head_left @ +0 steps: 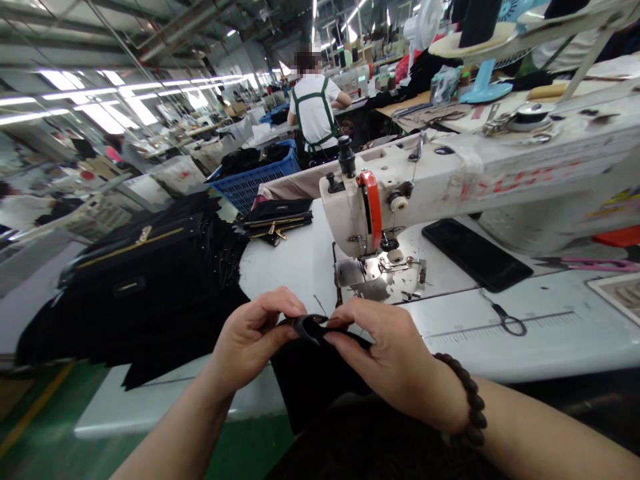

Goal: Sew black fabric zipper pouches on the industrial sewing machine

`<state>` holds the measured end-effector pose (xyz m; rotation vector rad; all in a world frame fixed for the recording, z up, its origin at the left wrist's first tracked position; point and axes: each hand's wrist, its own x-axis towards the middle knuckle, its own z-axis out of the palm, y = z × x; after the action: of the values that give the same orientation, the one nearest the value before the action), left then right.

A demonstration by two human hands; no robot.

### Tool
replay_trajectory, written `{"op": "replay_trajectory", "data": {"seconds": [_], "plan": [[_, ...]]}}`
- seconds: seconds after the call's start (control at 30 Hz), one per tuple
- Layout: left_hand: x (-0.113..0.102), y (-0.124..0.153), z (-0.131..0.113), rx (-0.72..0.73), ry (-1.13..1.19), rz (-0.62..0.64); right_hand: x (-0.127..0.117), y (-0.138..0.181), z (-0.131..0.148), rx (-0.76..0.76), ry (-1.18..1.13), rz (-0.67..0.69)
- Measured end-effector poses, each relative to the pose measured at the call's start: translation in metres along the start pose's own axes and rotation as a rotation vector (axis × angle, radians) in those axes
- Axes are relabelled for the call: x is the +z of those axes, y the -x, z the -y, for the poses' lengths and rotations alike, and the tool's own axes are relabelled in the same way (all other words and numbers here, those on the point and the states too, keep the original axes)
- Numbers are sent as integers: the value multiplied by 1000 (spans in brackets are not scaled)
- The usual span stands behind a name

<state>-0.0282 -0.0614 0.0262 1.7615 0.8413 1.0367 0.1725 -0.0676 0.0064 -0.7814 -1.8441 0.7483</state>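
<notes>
Between my hands is a piece of black fabric (320,373), its upper edge bent into a small curl and the rest hanging over the table's front edge. My left hand (257,333) pinches the edge on the left, thumb against fingers. On the right, my right hand (385,347) pinches the same edge; a dark beaded bracelet (465,393) circles that wrist. Just beyond the hands stands the sewing machine (350,213), its needle area over a metal plate (370,270). The fabric is apart from the needle.
Black fabric panels with zips (145,287) are piled on the left. Small zipped black pouches (280,217) lie behind the hands. A phone (477,253), pink-handled scissors (590,264) and a ring-ended strap (510,321) lie right. Farther back are a blue basket (260,183) and a person (315,110).
</notes>
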Motion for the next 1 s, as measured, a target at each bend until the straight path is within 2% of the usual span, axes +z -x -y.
{"op": "replay_trajectory", "data": {"seconds": [0.2,0.4,0.67,0.83,0.93,1.0], "plan": [[8,0,1,95,-53,-15,-4,0,2,4,16,42],[14,2,-4,172,-182,-80,-5,2,-2,-82,3,15],[16,3,-2,182,-201,-79,-3,5,-2,-89,-37,-10],[18,4,3,134,-148,-98,0,8,-3,-72,-56,-53],[19,4,6,142,-117,-117,2,10,-6,-137,27,-110],[20,3,7,143,-112,-122,1,11,-7,-199,81,-94]]}}
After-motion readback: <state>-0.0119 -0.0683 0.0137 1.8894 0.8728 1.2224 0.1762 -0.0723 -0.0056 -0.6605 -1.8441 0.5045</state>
